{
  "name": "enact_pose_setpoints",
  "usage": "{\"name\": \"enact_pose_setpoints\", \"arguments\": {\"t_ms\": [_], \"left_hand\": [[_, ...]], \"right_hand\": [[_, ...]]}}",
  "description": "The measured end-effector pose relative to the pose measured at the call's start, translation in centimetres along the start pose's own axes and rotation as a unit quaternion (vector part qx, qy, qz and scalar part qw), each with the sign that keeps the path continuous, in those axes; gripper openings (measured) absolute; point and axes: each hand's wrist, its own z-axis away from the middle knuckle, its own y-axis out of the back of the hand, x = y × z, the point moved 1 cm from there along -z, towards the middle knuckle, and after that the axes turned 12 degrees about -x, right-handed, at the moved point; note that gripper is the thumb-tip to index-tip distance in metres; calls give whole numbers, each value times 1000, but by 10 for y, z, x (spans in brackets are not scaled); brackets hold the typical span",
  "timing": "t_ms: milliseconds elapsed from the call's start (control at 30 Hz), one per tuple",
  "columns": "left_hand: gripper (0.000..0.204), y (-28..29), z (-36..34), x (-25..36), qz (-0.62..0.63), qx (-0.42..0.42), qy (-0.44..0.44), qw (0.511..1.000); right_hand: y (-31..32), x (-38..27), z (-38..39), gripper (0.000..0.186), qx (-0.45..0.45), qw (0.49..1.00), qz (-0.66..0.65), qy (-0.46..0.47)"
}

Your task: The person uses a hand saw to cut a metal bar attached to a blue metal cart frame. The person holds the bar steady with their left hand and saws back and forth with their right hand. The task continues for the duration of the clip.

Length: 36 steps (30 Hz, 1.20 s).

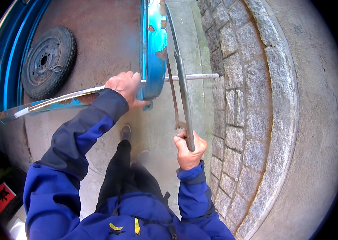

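Note:
A long pale pipe (199,76) lies across the rear of a blue metal cargo bed (156,76), its right end sticking out past the bed's corner. My left hand (124,87) is closed round the pipe and presses it down by that corner. In my right hand (190,151) is the near end of a hacksaw (182,84), its grey frame pointing away from me. The thin brown blade crosses the pipe just right of the blue corner; how deep it sits in the pipe cannot be told. The saw's far end is partly hidden behind the blue side wall.
A spare wheel (50,62) with a black tyre lies on the bed's rusty floor at left. Along my right runs a low stone wall (253,92), near the pipe's end. My feet stand on concrete (93,180). Red printed paper (2,198) shows at lower left.

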Motion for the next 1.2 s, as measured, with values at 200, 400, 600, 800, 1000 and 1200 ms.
{"name": "enact_pose_setpoints", "arguments": {"t_ms": [200, 400, 600, 800, 1000, 1200], "left_hand": [[66, 0, 1, 0, -1, -22, 13, 1000], [66, 1, 0, -1, -3, -10, 5, 1000], [65, -6, -1, -4, -8, 43, -17, 999], [63, -9, -1, -7, -4, 39, -15, 999], [64, -7, 0, -7, -6, 28, -13, 999], [65, -9, -2, -5, -6, 49, -25, 998]], "right_hand": [[-6, 2, 19, 10, 6, 1000, 7, 1], [6, -5, 62, 9, 8, 999, 6, -47], [-6, -11, -29, 6, 0, 998, -59, -28], [-3, -3, 22, 6, 15, 998, -38, -40], [17, -13, 56, 9, 1, 996, -7, -86], [3, -9, -14, 6, -5, 997, -58, -57]]}}
